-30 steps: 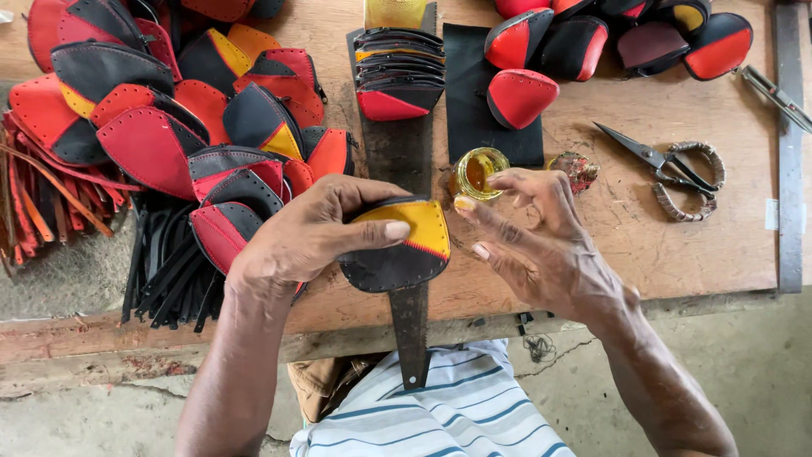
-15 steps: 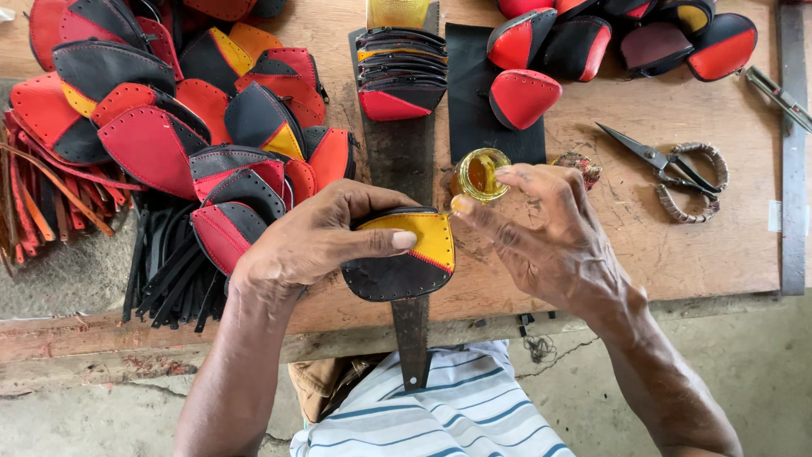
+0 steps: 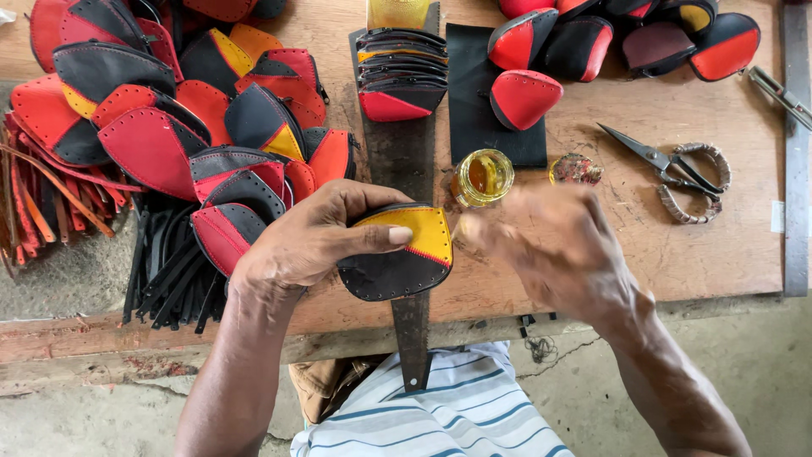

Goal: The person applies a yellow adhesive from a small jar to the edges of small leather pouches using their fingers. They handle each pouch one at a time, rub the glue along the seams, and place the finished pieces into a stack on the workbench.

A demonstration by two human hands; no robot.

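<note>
Left hand [image 3: 317, 241] is clamped on the pouch [image 3: 397, 254], thumb across the yellow panel, fingers curled over its top edge, pressing it onto the dark stake [image 3: 412, 334] that sticks out over the bench edge toward my lap. The pouch is black and yellow with a red stitch line, sitting at the front of the bench [image 3: 677, 245], just below the jar [image 3: 482, 176].

Right hand [image 3: 554, 254] is motion-blurred, close beside the pouch's right edge and under the jar; I cannot tell whether it is pinching anything, possibly a small applicator.

To do this step well: keep the left thumb flat so the pouch doesn't rotate on the stake, work along the perforated rim only, and keep the wrist clear of the jar, which looks easy to tip.

Hard to make out: the jar's amber contents, the small round thing [image 3: 576, 169] beside it, the right fingertips. The scissors [image 3: 677, 169] lie well apart to the right. The pile [image 3: 161, 135] of red and black pieces is cut off at left and top.
</note>
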